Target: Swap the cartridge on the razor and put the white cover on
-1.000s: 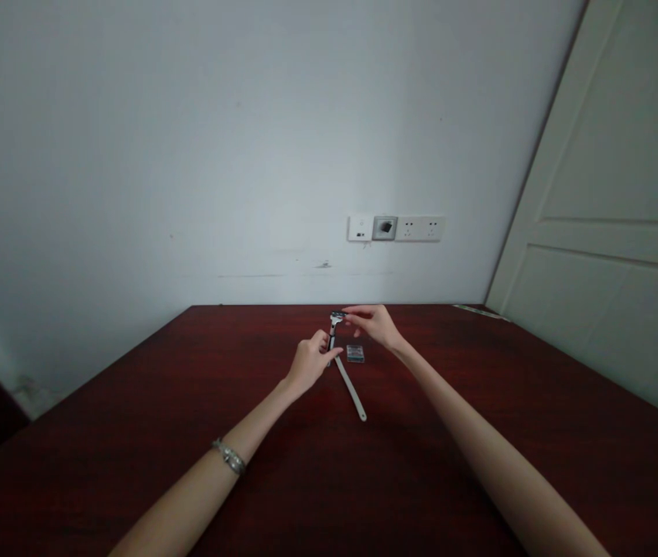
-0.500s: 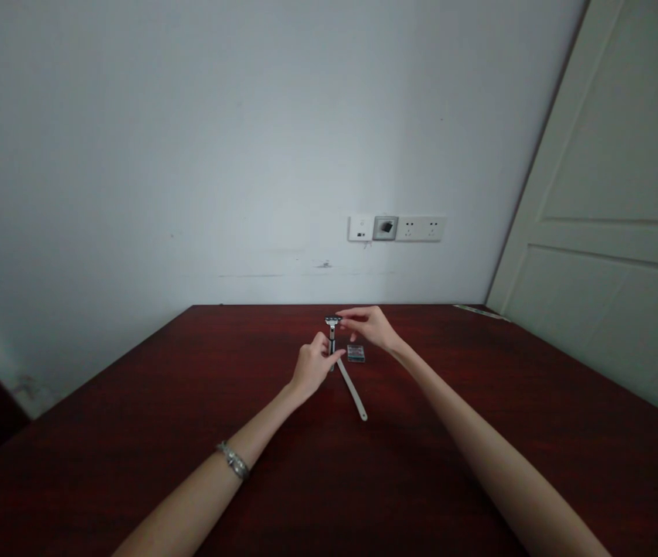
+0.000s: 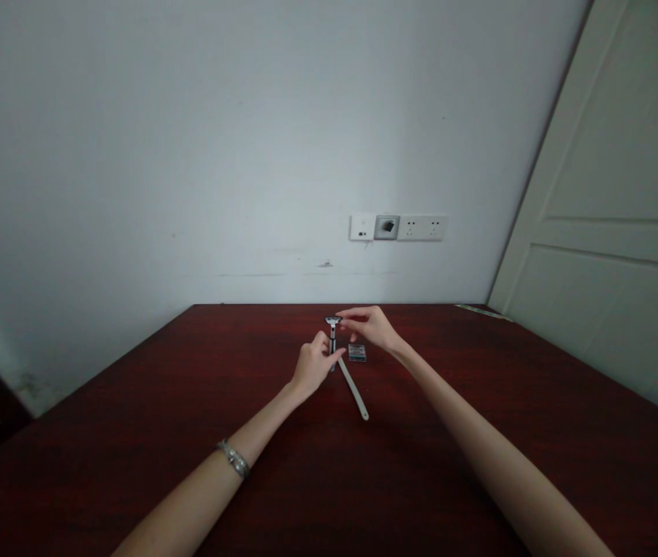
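Observation:
A razor stands upright with its head at the top, its handle held between the thumb and fingers of my left hand. My right hand comes from the right and pinches the right end of the razor's head with its fingertips. Behind and below the razor, a long pale stick-like handle with a hole at its end lies slanting on the table; its far end is hidden by my left hand. Just under my right hand lies a small clear box with dark contents.
The dark red wooden table reaches back to a white wall with sockets. A thin flat strip lies near the far right edge. A pale panelled door stands at the right.

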Motion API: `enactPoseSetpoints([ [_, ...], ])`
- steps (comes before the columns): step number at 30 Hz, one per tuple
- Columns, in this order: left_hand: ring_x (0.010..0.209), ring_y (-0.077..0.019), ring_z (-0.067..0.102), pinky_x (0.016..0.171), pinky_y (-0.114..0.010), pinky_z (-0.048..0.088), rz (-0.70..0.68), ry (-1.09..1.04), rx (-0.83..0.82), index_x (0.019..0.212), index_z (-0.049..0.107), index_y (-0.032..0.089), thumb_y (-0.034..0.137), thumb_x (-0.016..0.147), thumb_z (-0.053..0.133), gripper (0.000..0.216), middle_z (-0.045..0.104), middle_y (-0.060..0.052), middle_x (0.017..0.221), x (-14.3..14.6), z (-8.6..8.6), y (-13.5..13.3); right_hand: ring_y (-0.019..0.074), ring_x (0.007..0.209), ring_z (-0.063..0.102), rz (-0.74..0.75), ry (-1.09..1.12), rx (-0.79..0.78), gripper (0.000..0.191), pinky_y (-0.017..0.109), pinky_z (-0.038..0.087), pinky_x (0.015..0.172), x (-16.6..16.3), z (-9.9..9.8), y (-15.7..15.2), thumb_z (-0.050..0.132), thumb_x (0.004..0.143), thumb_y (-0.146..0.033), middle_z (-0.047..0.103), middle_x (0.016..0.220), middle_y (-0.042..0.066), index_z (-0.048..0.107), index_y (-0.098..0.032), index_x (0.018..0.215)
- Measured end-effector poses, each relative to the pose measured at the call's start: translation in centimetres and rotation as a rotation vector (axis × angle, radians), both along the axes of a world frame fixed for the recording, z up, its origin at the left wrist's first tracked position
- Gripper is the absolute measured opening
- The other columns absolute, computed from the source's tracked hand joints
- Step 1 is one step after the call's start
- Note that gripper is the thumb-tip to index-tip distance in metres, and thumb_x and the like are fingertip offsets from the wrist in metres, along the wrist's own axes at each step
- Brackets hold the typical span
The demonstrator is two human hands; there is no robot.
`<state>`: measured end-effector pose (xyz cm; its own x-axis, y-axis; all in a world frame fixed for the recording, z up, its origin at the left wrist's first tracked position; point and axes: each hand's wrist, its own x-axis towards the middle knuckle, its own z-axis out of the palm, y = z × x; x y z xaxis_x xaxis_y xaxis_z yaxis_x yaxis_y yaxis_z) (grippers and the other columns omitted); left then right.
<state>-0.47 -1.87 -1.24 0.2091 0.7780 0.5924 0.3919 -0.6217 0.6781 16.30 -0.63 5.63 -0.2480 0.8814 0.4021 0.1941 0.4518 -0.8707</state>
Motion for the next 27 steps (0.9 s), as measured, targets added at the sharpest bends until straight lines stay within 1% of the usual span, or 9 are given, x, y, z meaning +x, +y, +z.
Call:
enactPoseSetpoints([
  [12,0.046,-0.0108,0.055,0.046,-0.018,0.036,-0.023,-0.031,-0.047,0.068,0.04,0.018,0.036,0.073,0.062,0.029,0.058,0.004,0.053,0.1,0.26,-0.31,0.0081,0.041,0.055,0.017,0.001,0.002,0.03,0.02,0.045,0.042,-0.07,-0.13,0.24,0.064,0.069,-0.027,0.069,0.075,0.005,0.068,-0.012,0.095],
  [18,0.05,-0.012,0.057,0.048,-0.019,0.037,-0.018,-0.03,-0.052,0.068,0.04,0.019,0.036,0.073,0.063,0.03,0.058,0.003,0.055,0.16,0.18,-0.2,0.0084,0.042,0.056,0.024,-0.007,0.016,0.03,0.02,0.044,0.042,-0.08,-0.09,0.08,0.064,0.07,-0.028,0.069,0.075,0.006,0.068,-0.012,0.094],
  [24,0.046,-0.0111,0.054,0.045,-0.018,0.035,0.011,-0.018,-0.06,0.067,0.041,0.018,0.037,0.071,0.064,0.03,0.057,0.003,0.052,0.35,0.44,-0.36,0.0089,0.042,0.057,0.024,-0.011,0.035,0.028,0.019,0.043,0.041,-0.04,-0.42,0.4,0.063,0.07,-0.03,0.069,0.074,0.005,0.068,-0.013,0.092],
  [27,0.045,-0.0109,0.054,0.044,-0.018,0.035,0.0,-0.023,-0.071,0.066,0.041,0.018,0.038,0.07,0.065,0.032,0.056,0.003,0.051,0.45,0.66,-0.63,0.0091,0.042,0.057,0.025,-0.007,0.034,0.028,0.02,0.043,0.041,-0.01,-0.54,0.53,0.064,0.07,-0.031,0.069,0.073,0.005,0.068,-0.013,0.091],
])
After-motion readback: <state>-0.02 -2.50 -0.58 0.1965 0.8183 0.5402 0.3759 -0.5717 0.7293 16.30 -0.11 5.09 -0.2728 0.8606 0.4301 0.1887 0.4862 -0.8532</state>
